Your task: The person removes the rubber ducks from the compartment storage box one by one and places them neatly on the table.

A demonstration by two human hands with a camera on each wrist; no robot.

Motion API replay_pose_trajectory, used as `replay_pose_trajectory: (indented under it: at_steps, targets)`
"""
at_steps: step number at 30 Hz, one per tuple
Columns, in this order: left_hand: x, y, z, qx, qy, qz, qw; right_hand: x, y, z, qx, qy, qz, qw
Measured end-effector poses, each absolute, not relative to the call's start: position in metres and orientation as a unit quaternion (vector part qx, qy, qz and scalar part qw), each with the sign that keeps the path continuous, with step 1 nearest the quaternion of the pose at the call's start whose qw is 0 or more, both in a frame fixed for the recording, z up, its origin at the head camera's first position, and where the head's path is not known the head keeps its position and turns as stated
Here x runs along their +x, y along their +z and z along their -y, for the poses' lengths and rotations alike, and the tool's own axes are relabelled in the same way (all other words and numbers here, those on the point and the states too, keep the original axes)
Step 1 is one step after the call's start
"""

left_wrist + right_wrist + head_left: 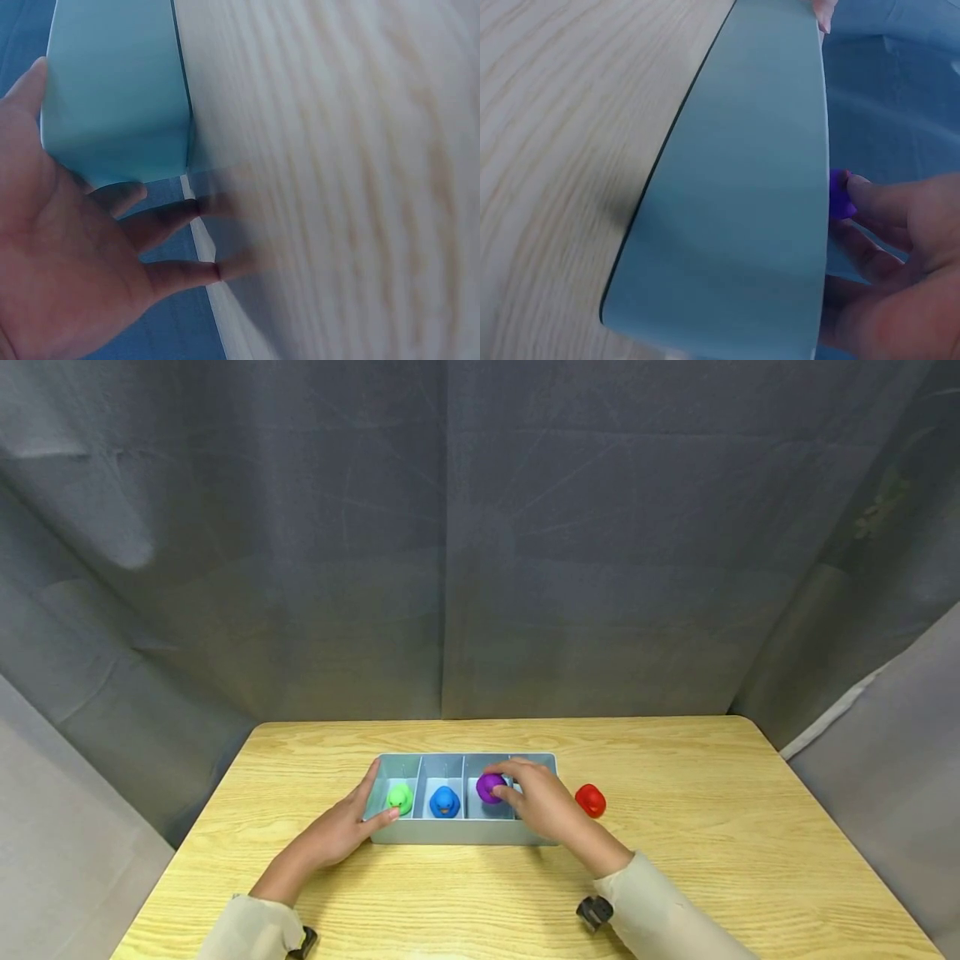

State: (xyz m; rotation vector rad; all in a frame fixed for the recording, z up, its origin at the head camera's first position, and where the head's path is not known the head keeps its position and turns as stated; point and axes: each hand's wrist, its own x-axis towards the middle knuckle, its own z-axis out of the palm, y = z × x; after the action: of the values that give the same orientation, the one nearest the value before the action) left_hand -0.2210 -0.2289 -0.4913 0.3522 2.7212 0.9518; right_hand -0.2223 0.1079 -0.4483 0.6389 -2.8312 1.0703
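A grey-blue divided box (pixel 465 832) lies lengthwise before me. My right hand (pixel 546 802) pinches a purple toy duck (pixel 491 787) between thumb and fingers, over the compartment third from the left; the right wrist view shows part of the purple duck (pixel 841 196) above the rim. Whether it touches the compartment floor I cannot tell. My left hand (pixel 341 827) rests on the box's left end, thumb over the front rim, other fingers extended along the end wall. A green duck (pixel 400 797) sits in the leftmost compartment and a blue duck (pixel 445 802) in the second.
Outside the box, just off its right end, a red duck (pixel 591 800) lies on the wooden table (pixel 712 827). The rightmost compartment is partly hidden by my right hand. Grey curtains (pixel 480 568) hang behind the table and along its sides.
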Motion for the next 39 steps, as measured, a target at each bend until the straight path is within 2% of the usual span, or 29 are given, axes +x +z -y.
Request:
replay_pose_trajectory:
  at_steps: [13,30,39]
  targets:
    - [-0.224,-0.496,0.229,0.117,0.330,-0.929,0.117,-0.221,-0.441,-0.125,0.236,0.367,0.898,0.055]
    - [-0.223,-0.495,0.229,0.115,0.330,-0.929,0.122,-0.217,-0.437,-0.149,0.238,0.397,0.884,0.059]
    - [-0.222,-0.493,0.229,0.114,0.326,-0.931,0.120,-0.215,-0.442,-0.166,0.243,0.390,0.884,0.086]
